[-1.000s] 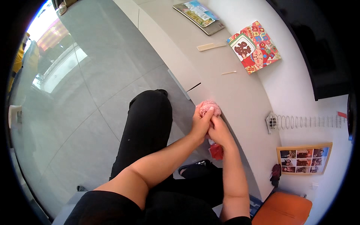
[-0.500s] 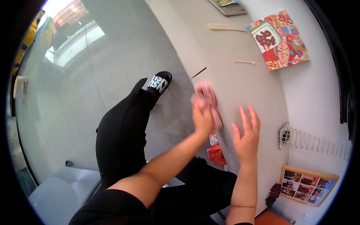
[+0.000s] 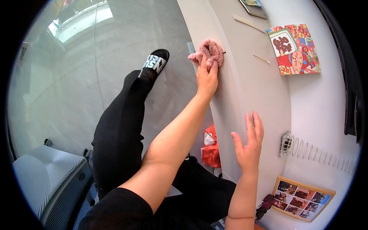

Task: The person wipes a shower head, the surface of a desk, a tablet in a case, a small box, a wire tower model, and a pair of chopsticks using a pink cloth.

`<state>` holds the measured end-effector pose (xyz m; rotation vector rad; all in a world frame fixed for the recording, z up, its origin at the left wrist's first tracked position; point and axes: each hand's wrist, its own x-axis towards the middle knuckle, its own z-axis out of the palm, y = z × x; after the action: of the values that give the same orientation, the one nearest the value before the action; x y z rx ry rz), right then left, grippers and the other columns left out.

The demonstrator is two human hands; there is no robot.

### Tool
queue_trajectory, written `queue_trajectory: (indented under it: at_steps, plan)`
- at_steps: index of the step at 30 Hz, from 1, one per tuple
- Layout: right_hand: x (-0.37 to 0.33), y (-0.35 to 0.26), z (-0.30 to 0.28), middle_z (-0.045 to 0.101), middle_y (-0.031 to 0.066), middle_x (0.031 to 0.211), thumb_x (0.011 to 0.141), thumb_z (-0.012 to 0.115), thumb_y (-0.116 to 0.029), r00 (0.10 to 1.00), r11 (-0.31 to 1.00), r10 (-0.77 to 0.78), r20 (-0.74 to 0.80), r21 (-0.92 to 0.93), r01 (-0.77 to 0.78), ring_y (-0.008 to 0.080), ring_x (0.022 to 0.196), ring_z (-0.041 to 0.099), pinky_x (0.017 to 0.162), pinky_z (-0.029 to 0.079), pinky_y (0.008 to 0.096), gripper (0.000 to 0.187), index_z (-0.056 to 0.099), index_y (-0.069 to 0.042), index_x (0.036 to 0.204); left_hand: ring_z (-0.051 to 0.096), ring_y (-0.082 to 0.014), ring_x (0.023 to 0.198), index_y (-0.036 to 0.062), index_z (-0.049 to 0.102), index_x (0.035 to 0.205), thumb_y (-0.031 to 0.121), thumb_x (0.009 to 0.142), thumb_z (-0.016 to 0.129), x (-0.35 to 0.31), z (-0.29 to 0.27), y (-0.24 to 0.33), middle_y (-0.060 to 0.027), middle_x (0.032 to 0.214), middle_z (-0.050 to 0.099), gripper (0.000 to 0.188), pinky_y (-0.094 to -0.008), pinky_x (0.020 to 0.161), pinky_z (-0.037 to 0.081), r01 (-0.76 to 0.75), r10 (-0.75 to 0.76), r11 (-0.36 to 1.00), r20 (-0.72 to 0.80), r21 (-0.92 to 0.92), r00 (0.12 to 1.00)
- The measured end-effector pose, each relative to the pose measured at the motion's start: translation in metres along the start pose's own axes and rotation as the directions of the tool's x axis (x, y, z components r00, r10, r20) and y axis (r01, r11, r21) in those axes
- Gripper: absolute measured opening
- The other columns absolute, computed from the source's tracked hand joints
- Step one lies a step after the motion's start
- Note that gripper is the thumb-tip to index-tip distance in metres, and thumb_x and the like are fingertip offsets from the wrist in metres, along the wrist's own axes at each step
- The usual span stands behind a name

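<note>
A fluffy pink cloth [image 3: 210, 49] is bunched under the fingers of my left hand [image 3: 207, 78]. My left arm is stretched far forward, and the hand presses the cloth against the pale front face of a long desk or cabinet [image 3: 226, 103]. Part of a thin dark slot shows just right of the cloth. My right hand [image 3: 250, 149] is open over the pale top, thumb apart from the fingers. It holds nothing; whether the palm touches the surface I cannot tell.
On the top lie a cotton swab [image 3: 262, 58], a flat beige strip [image 3: 249, 22] and a colourful patterned box [image 3: 303, 50]. A wire spiral rack [image 3: 306, 150] and a photo frame [image 3: 303, 199] are at right. A red bag [image 3: 211, 151] is below the edge; a grey suitcase [image 3: 50, 172] stands lower left.
My left hand has moved forward along the front with the pink cloth, from beside the dark slot to over it. My right hand stays open in nearly the same place. The view has shifted slightly.
</note>
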<state>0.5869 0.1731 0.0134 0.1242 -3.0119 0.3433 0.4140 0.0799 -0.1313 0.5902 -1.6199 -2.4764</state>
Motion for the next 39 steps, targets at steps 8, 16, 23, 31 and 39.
queue_trajectory:
  at_steps: [8, 16, 23, 31, 39]
  plan:
    - [-0.022, 0.018, -0.025, 0.040, 0.0189, 0.143, 0.095, 0.055, -0.030, 0.986, 0.968, 0.167, -0.026, 0.196, -0.159, 0.0327, 0.132, 0.039, 0.107, 0.033, 0.0422, 0.049, 0.047, -0.004, 0.136, 0.025, -0.0391, 0.138, 0.0037, 0.050, 0.131, 0.002, 0.086, 0.051, -0.281, -0.034, -0.037, -0.0214, 0.142, 0.039, 0.045, -0.0482, 0.114, 0.012, -0.372, 0.292, 0.925, 0.483, 0.076, 0.825]
    - [-0.080, 0.035, -0.042, 0.043, 0.0203, 0.140, 0.099, 0.045, -0.034, 0.971, 0.958, 0.229, -0.074, 0.194, -0.211, 0.0333, 0.132, 0.039, 0.109, 0.030, 0.0415, 0.049, 0.046, -0.002, 0.136, 0.053, -0.0364, 0.104, -0.0021, 0.053, 0.121, 0.007, 0.093, 0.051, -0.144, 0.002, -0.006, -0.0206, 0.112, 0.056, 0.030, -0.0385, 0.091, 0.042, -0.448, 0.431, 0.877, 0.128, 0.174, 0.893]
    - [-0.102, 0.067, -0.053, 0.045, 0.0212, 0.139, 0.099, 0.044, -0.031, 0.952, 0.958, 0.231, -0.202, 0.220, -0.186, 0.0346, 0.132, 0.038, 0.109, 0.030, 0.0423, 0.048, 0.044, -0.002, 0.137, 0.056, -0.0355, 0.103, -0.0016, 0.055, 0.114, 0.010, 0.095, 0.050, -0.334, -0.027, -0.052, -0.0220, 0.109, 0.058, 0.023, -0.0385, 0.091, 0.042, -0.287, 0.189, 0.926, 0.360, 0.243, 0.914]
    - [-0.121, 0.063, -0.083, 0.045, 0.0207, 0.139, 0.098, 0.046, -0.029, 0.916, 0.922, 0.334, -0.223, 0.281, -0.268, 0.0346, 0.131, 0.039, 0.109, 0.030, 0.0419, 0.048, 0.042, -0.001, 0.138, 0.053, -0.0401, 0.106, 0.0019, 0.049, 0.127, 0.015, 0.095, 0.048, -0.237, 0.003, -0.019, -0.0225, 0.117, 0.057, 0.034, -0.0429, 0.091, 0.042, -0.201, 0.167, 0.958, 0.171, 0.204, 0.971]
    - [-0.110, 0.051, -0.053, 0.037, 0.0236, 0.144, 0.096, 0.048, -0.031, 0.959, 0.948, 0.282, -0.027, 0.160, -0.274, 0.0373, 0.134, 0.033, 0.111, 0.024, 0.0451, 0.055, 0.036, -0.002, 0.142, 0.053, -0.0422, 0.104, -0.0029, 0.056, 0.111, 0.021, 0.097, 0.045, -0.191, -0.006, -0.041, -0.0246, 0.106, 0.059, 0.030, -0.0466, 0.089, 0.041, -0.275, 0.233, 0.932, 0.189, 0.237, 0.954]
